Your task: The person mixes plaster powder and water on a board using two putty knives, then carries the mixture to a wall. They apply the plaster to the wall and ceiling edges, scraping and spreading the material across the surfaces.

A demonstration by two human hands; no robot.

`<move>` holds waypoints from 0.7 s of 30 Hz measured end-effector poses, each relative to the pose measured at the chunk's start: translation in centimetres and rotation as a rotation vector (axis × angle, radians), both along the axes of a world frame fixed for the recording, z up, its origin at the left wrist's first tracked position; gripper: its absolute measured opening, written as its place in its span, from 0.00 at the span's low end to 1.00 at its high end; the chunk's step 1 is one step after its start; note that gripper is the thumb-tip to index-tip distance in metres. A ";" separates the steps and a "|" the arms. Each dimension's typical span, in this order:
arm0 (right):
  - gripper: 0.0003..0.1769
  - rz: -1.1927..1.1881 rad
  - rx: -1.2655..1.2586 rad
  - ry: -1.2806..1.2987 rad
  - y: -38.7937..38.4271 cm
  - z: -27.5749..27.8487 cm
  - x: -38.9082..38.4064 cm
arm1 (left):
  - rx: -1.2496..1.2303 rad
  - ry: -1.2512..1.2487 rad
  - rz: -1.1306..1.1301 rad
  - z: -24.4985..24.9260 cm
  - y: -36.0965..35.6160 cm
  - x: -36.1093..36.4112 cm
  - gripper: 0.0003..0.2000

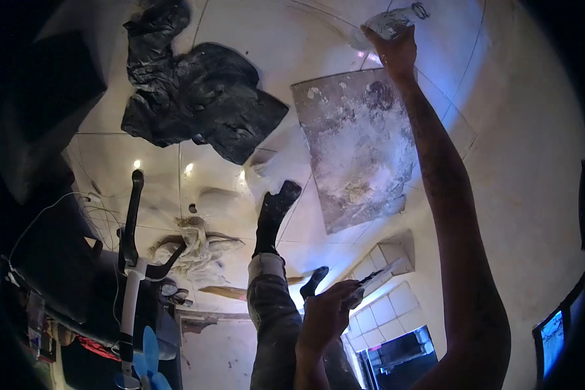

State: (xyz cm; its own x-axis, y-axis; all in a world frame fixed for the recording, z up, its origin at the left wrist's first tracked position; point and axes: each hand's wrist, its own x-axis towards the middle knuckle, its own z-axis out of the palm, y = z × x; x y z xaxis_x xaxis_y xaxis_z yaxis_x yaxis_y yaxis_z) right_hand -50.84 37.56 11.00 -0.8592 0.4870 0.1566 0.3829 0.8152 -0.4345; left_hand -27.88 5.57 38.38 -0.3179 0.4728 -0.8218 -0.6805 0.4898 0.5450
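Note:
My right hand (398, 53) is stretched far out at the top right. It is closed round a whitish, see-through, bottle-like thing (392, 23) with dark rings at its narrow end; the fingers are partly hidden. Low in the middle, my left hand (330, 313) grips a flat, thin scraper-like tool (374, 279) smeared with white, its edge pointing up and right. Between the hands lies a grey board (361, 146) covered in white powder and lumps, partly overlapped by my right forearm.
Crumpled black plastic sheeting (208, 97) lies on the tiled floor. My sock-covered foot (283, 198) stands between it and the board. A whitish rag (201, 250) and a wooden strip (224, 292) lie left of my leg. A fan's stand (131, 292) and cables occupy the left.

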 end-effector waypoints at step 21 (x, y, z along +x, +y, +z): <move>0.39 -0.084 -1.111 -0.297 0.9 -2.9 21.0 | -0.099 -0.022 -0.074 -3.0 -0.6 7.6 0.15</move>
